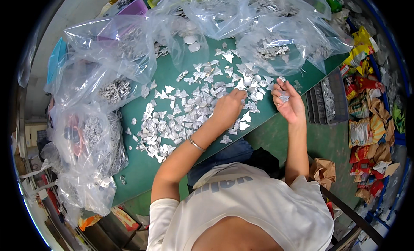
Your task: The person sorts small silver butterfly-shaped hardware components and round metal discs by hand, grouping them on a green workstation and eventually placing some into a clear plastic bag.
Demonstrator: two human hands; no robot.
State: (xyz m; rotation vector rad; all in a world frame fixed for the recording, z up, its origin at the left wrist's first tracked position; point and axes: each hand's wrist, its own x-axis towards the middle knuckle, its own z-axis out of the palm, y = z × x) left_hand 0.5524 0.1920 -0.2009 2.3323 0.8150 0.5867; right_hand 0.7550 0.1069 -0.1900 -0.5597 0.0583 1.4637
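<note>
Many small flat silver metal pieces (pixel 194 106), several of them butterfly-shaped, lie spread over the green table (pixel 142 188). My left hand (pixel 230 107) is among them, its fingers pinched together; what they grip is mostly hidden. Off the table's near edge, my right hand (pixel 290 103) is raised with the palm turned up and fingers curled. Small silver metal pieces (pixel 283 96) rest in its fingers, one of them at the fingertips. Round silver discs (pixel 259 95) lie between the two hands.
Clear plastic bags of metal parts (pixel 114 89) line the table's left side, and more bags (pixel 271 48) stand along the far side. A grey crate (pixel 317 102) with a bag in it stands beyond the right edge. Colourful packages (pixel 360 132) are stacked further right, near a brown paper bag (pixel 322 172).
</note>
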